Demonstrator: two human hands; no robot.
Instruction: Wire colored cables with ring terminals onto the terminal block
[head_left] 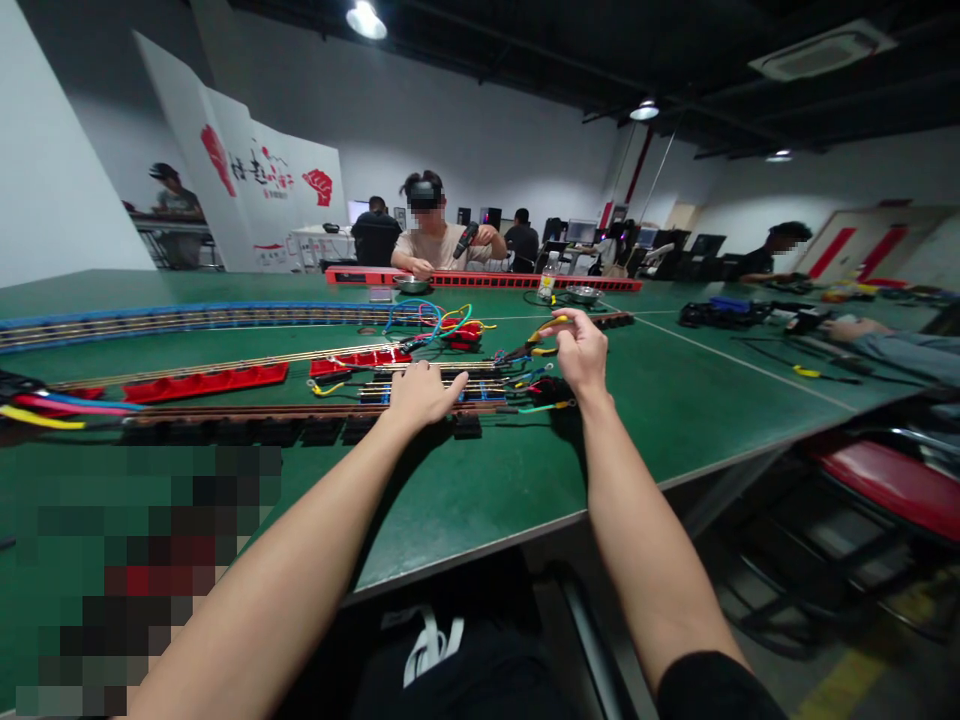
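Note:
My left hand (424,393) lies over long track-like strips with blue and black mounts (484,392), its thumb stretched out to the right and its fingertips hidden behind the strips. In my right hand (581,352) is a pair of pliers (545,335) with yellow-orange handles, its dark jaws pointing left toward the wire ends by the strips. Below this hand lies a green wire (544,407) with a bare end. A brown-topped strip (300,413) on black blocks runs along the near side, and red trough-like pieces (206,383) lie behind it.
Across the green table (720,400), a person (442,235) holds a power drill (466,238) behind a long red rail (510,280). Metal bowls (412,284) and a bottle (548,278) stand near it. At right are another person's hand (855,330) and a red stool (892,480).

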